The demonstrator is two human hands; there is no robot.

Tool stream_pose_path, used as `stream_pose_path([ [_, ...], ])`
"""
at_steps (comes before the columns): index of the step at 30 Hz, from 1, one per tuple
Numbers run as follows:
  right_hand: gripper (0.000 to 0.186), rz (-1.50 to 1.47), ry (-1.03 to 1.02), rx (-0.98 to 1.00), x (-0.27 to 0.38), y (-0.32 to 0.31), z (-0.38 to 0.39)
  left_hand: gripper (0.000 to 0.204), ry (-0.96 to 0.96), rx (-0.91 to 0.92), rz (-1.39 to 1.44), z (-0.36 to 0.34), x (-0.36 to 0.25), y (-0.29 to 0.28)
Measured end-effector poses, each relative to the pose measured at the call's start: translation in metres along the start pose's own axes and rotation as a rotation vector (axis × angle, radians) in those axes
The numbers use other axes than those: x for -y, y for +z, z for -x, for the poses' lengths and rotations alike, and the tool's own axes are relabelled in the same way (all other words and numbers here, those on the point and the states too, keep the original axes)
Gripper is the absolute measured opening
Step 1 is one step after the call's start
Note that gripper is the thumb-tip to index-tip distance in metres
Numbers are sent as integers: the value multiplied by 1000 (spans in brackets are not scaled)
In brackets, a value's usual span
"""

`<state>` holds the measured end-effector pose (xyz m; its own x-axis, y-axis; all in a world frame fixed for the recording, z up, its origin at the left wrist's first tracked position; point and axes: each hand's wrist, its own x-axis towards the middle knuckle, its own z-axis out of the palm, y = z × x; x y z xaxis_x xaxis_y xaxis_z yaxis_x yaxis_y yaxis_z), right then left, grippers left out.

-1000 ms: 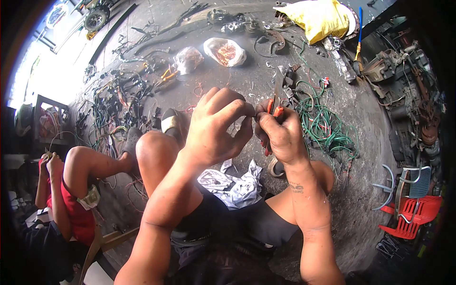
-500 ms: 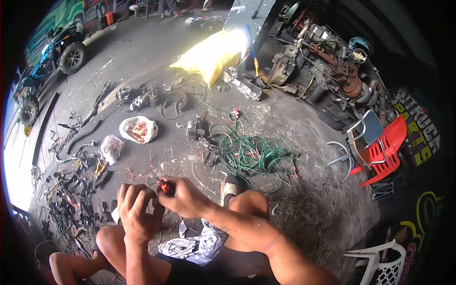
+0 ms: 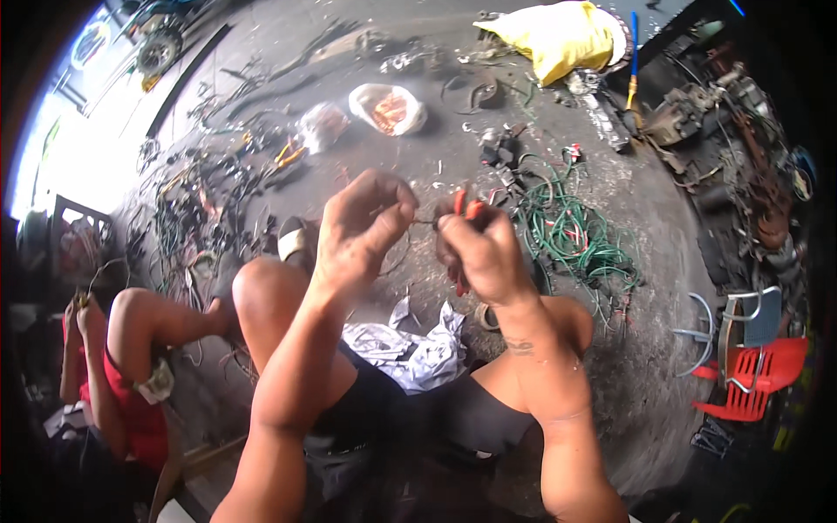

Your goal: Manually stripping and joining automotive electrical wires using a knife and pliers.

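My left hand (image 3: 362, 231) is raised over my lap, its fingers pinched together on a thin dark wire (image 3: 425, 223). The wire spans the short gap to my right hand (image 3: 490, 253). In that right fist sits a small red-handled hand tool (image 3: 472, 209), perhaps pliers or a cutter; its jaws are hidden by the fingers and blur. A grey-white cloth (image 3: 414, 349) lies between my thighs, below both hands. Ahead on the floor is a white bag of copper-coloured wire (image 3: 390, 112), with a second whitish plastic bag (image 3: 323, 126) beside it.
A green wire tangle (image 3: 575, 227) lies right of my hands. Dark harness pieces (image 3: 218, 187) and yellow-handled pliers (image 3: 289, 154) spread left. A co-worker's hands (image 3: 83, 312) are at far left. A yellow sack (image 3: 558, 39), engine parts (image 3: 758, 174) and red chair (image 3: 763, 379) stand farther off.
My hands have drawn apart, and the wire now shows between them. The view has swung left and downward, bringing the co-worker into sight. The red-handled tool stays in my right hand.
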<state>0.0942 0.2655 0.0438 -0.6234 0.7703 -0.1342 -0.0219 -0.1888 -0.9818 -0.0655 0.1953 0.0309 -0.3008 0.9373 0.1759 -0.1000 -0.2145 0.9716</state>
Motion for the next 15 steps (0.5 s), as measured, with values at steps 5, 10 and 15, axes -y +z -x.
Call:
stream_pose_path([
  [5, 12, -140, 22, 53, -6, 3, 0, 28, -14, 19, 105, 6, 0, -15],
  [10, 12, -140, 73, 7, 3, 8, 6, 24, 50, 131, -185, 8, 4, -7],
  [15, 9, -247, 55, 10, 2, 11, 5, 20, 170, 100, -283, 4, 11, -5],
])
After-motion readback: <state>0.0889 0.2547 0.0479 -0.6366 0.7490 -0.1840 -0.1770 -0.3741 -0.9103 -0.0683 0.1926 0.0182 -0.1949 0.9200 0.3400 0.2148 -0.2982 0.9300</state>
